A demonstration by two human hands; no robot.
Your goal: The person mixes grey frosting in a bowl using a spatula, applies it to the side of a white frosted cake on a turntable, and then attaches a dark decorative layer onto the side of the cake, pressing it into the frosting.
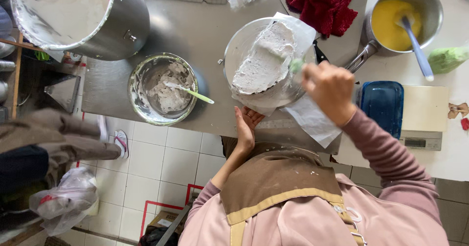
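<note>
A cake (pixel 266 60) coated in white cream, tilted on white paper, rests in a glass bowl (pixel 238 51) on the steel table. My right hand (pixel 328 90) is closed on a green-handled spatula (pixel 296 66) whose blade touches the cake's right side. My left hand (pixel 245 125) is flat against the near rim of the bowl, under the paper's edge, fingers extended. A small steel bowl (pixel 141 102) of white cream with a green spatula (pixel 195 94) in it sits to the left.
A large steel pot (pixel 124 26) smeared with white cream stands at the back left. A red cloth (pixel 327 4), a pan of yellow mixture (pixel 432 2) with a spoon, a blue lid (pixel 383 104) and a white scale (pixel 425 124) lie right. Another person's leg and shoe (pixel 115 143) are on the tiled floor left.
</note>
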